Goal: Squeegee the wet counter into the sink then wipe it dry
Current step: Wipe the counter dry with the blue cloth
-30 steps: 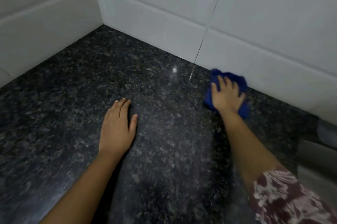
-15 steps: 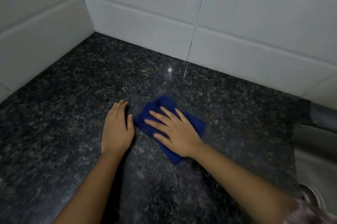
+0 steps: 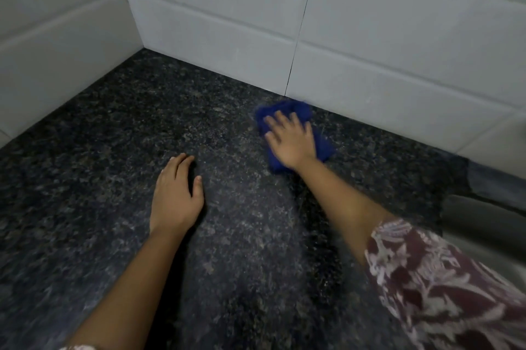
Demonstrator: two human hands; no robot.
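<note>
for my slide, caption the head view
Right hand presses blue cloth on black granite counter; left hand rests flat.

blue cloth point(image 3: 296, 113), black speckled granite counter point(image 3: 142, 127), white wall tiles point(image 3: 384, 36), maroon sleeve point(image 3: 444, 287) with pale floral print

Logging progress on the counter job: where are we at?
Squeegee step looks done: no squeegee in view. In hand: right hand presses a blue cloth flat on the counter near the back wall; left hand rests flat. Left: the rest of the counter; wetness can't be judged in this light.
</note>
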